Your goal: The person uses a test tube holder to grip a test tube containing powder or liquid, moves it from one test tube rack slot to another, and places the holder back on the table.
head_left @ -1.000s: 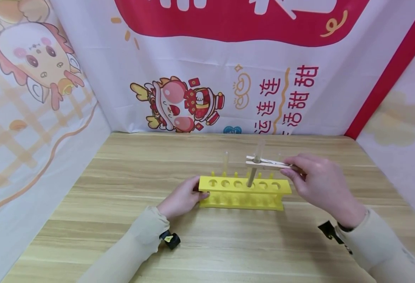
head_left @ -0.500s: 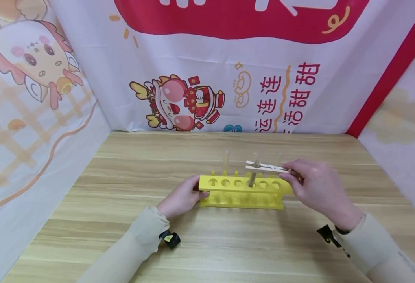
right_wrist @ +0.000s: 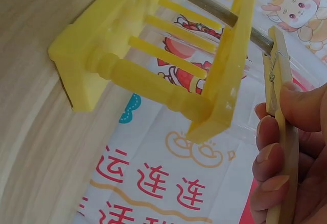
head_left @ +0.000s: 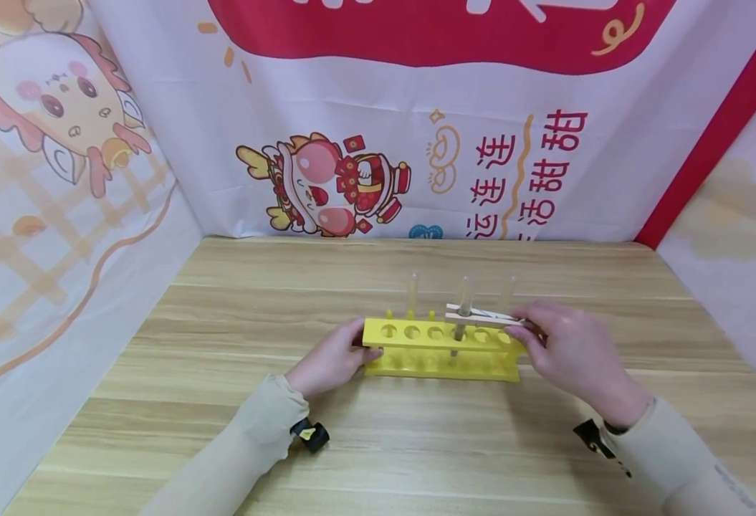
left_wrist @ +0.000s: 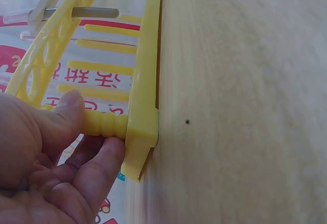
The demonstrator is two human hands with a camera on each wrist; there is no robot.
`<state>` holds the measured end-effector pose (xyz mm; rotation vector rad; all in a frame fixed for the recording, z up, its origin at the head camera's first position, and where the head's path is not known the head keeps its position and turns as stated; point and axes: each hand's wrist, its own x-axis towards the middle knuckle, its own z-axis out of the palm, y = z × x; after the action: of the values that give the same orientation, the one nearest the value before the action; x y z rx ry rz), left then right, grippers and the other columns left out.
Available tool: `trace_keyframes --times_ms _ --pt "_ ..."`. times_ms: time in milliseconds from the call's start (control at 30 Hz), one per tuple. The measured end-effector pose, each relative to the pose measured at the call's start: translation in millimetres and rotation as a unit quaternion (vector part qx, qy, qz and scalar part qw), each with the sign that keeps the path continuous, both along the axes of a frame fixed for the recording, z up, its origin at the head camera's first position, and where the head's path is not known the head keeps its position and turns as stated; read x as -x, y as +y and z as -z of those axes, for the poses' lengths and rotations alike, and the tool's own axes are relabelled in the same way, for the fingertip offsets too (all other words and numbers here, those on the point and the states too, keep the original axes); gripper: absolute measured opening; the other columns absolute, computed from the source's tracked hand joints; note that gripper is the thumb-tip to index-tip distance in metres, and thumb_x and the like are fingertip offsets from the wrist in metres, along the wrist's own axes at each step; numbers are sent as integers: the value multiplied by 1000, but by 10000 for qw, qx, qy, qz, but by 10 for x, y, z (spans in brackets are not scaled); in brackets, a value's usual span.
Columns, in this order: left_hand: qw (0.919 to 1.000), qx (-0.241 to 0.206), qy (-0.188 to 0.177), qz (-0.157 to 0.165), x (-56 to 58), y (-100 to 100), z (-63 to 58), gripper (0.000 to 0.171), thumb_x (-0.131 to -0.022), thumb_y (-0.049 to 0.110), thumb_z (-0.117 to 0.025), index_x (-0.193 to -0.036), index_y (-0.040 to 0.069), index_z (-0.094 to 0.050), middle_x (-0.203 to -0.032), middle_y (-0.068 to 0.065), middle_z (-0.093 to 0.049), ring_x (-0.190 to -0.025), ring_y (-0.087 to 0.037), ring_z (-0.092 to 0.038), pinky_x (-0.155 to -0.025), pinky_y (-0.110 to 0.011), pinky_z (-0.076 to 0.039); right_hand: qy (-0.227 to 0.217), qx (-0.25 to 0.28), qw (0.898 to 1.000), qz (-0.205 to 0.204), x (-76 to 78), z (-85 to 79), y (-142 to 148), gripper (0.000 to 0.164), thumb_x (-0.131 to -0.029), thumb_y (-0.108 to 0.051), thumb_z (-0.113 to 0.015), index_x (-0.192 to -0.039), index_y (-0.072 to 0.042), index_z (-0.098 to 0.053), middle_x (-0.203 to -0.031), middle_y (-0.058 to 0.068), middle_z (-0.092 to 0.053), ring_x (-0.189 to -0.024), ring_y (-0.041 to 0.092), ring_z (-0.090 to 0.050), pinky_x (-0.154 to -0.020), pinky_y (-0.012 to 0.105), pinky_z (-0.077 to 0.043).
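Right hand [head_left: 574, 351]: grips wooden clamp [right_wrist: 288, 142]; test tube [right_wrist: 260, 39] clipped beyond the grip, lower end inside yellow rack [head_left: 410, 344]. Left hand [head_left: 329, 362]: pinches the rack's end post [left_wrist: 104, 123].

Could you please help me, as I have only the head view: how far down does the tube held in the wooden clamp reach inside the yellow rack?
Observer: The left wrist view shows the dark lower end of the test tube through the top shelf of the yellow rack but stopping short of the base.
Operator: Thank you; and which part of the rack is the left hand gripping, please?
Observer: In the left wrist view, the left hand grips the ribbed end post that stands on the base.
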<state>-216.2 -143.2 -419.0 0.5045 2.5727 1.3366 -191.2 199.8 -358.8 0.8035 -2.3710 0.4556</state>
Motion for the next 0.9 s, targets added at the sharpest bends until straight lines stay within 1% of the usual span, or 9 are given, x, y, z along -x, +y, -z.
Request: trace_keyframes --times_ms 200,267,400,533,767,900 --pt "10000 -14 -37 10 -3 -2 -1 26 -97 14 -65 -122 15 -60 -117 2 -64 -103 -13 -59 -90 -36 -49 -90 -34 9999 88 -7 50 -7 21 -76 -14 -85 -93 -8 -76 -78 -1 -68 -56 7 -49 -45 27 -38" --pt "10000 -10 -40 6 -4 -2 -3 26 -97 14 -65 -123 15 -60 -117 2 -64 -104 -13 -59 -90 -36 -49 -52 -22 10000 70 -3 67 -8 22 -75 -14 -86 -93 -7 -76 -81 1 -70 -57 8 -52 -46 28 -41" --pt "10000 -4 -36 7 -4 -3 -2 27 -97 14 -65 -124 15 -60 -118 2 -64 -104 -13 -59 -90 -36 -50 49 8 10000 29 6 105 -5 21 -74 -13 -86 -92 -7 -76 -83 3 -71 -58 10 -55 -46 30 -42" --pt "10000 -12 -40 -6 -5 -3 -4 27 -97 14 -65 -124 15 -60 -118 2 -64 -104 -14 -59 -90 -36 -50 123 2 9999 -7 11 130 -8 20 -74 -13 -85 -91 -8 -76 -83 2 -71 -58 9 -54 -45 29 -41" --pt "10000 33 73 24 9 -10 2 23 -95 15 -67 -118 16 -61 -112 4 -65 -102 -14 -59 -91 -37 -48 61 -11 10000 -47 17 154 -19 21 -75 -13 -85 -93 -5 -76 -85 4 -72 -58 10 -56 -46 28 -41" --pt "10000 14 72 43 13 -15 10 23 -95 15 -67 -118 16 -61 -112 4 -65 -102 -14 -59 -90 -37 -49 43 -53 10000 -29 24 172 -21 22 -76 -14 -85 -93 -6 -75 -84 3 -71 -58 9 -53 -46 27 -39"
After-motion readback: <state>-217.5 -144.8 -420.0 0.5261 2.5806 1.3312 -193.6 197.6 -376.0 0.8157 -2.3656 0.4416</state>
